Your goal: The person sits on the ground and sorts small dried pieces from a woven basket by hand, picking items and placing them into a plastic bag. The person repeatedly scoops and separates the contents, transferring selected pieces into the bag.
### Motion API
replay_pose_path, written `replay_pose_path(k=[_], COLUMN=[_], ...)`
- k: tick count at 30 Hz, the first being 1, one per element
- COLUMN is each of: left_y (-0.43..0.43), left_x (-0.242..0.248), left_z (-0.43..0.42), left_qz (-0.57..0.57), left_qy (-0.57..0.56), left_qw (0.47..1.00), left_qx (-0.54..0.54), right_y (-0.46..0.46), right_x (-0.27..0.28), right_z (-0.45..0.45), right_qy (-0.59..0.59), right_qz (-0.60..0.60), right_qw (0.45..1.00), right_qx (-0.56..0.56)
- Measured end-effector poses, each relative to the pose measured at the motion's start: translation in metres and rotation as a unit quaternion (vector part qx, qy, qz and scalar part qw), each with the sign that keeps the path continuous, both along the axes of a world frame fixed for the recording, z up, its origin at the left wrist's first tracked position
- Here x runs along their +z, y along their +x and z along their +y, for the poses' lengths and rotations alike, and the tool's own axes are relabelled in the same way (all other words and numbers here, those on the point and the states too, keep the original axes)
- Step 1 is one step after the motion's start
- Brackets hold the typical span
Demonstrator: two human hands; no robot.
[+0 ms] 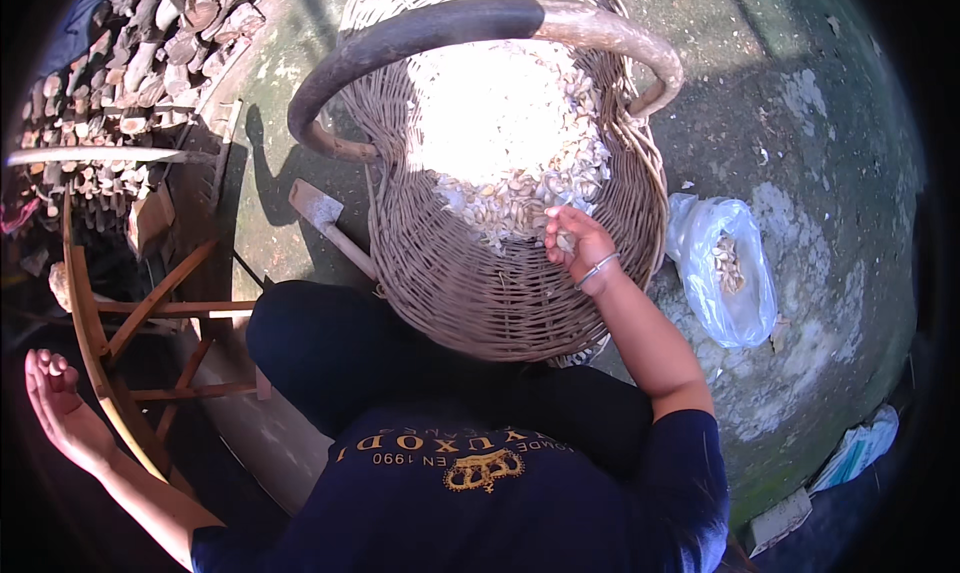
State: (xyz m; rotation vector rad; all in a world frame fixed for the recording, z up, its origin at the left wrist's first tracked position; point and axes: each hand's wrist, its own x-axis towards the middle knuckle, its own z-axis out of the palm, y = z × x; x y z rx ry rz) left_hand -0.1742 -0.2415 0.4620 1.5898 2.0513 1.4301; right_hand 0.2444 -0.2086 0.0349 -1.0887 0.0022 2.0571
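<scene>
A large wicker basket [480, 295] with a thick wooden handle [480, 22] stands before me. In it lies a heap of what look like garlic cloves and papery skins [517, 198], its upper part washed out by sunlight. My right hand [576, 241], with a metal bangle at the wrist, is over the basket's right side at the heap's lower edge, fingers curled around a pale clove [565, 241]. Far off to the left, my left hand [64, 408] is raised beside a curved wooden frame, fingers partly bent, holding nothing visible. A clear plastic bag [724, 314] with some cloves [727, 264] lies right of the basket.
A wooden-handled tool [330, 224] leans at the basket's left side. Stacked firewood [157, 55] fills the upper left, above a wooden chair-like frame [154, 303]. On the lower right are a printed plastic packet [859, 449] and a pale block [780, 520].
</scene>
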Motion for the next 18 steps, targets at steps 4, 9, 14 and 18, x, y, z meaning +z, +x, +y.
replay_pose_path(k=[4, 9, 14, 18], left_y=[0.118, 0.169, 0.202, 0.219], left_x=[-0.105, -0.303, -0.414, -0.428], left_z=[0.055, 0.150, 0.211, 0.222], left_qz=[0.007, 0.192, -0.265, 0.160], left_qy=[-0.377, -0.439, -0.373, -0.308], left_qw=[0.780, 0.736, 0.717, 0.790], left_qx=[-0.500, -0.478, -0.526, -0.505], right_y=[0.006, 0.029, 0.029, 0.004], right_x=[0.012, 0.026, 0.028, 0.026], right_z=[0.000, -0.006, -0.019, -0.021], right_qy=[-0.009, -0.018, -0.042, -0.085], right_qz=[-0.018, -0.074, -0.088, -0.099], right_qw=[1.000, 0.997, 0.995, 0.991], right_qx=[0.005, 0.022, -0.010, -0.012])
